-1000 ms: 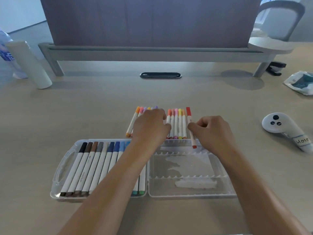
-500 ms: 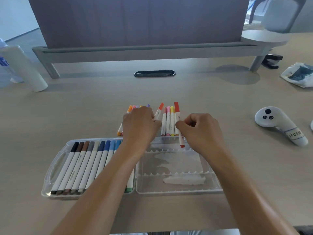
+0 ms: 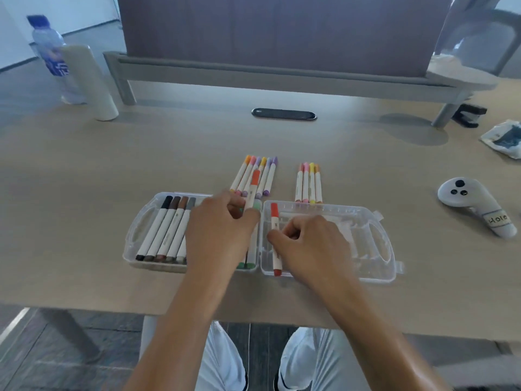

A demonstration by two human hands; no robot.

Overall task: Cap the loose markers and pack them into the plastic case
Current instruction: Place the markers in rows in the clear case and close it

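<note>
The clear plastic case point(image 3: 386, 244) lies open on the desk in two halves. Its left half holds a row of capped markers point(image 3: 166, 230) in black, browns and grey, with green ones partly under my left hand. My left hand point(image 3: 220, 232) pinches an orange-capped marker point(image 3: 253, 187) over the case's hinge. My right hand point(image 3: 310, 244) pinches a red-capped marker point(image 3: 275, 221), which lies along the left edge of the right half. Two bunches of loose capped markers lie behind the case: a left bunch point(image 3: 260, 176) and a right bunch point(image 3: 308, 183).
A white hand controller point(image 3: 473, 204) lies to the right. At the back left stand a white cylinder point(image 3: 88, 83) and a water bottle point(image 3: 49, 52). A desk divider point(image 3: 270, 35) runs across the back, a crumpled wrapper point(image 3: 504, 138) sits far right. The desk's near edge is just below the case.
Each hand has lifted one marker from the loose row and brought it back to the case: orange in the left, red in the right. The loose markers are now split into two bunches.
</note>
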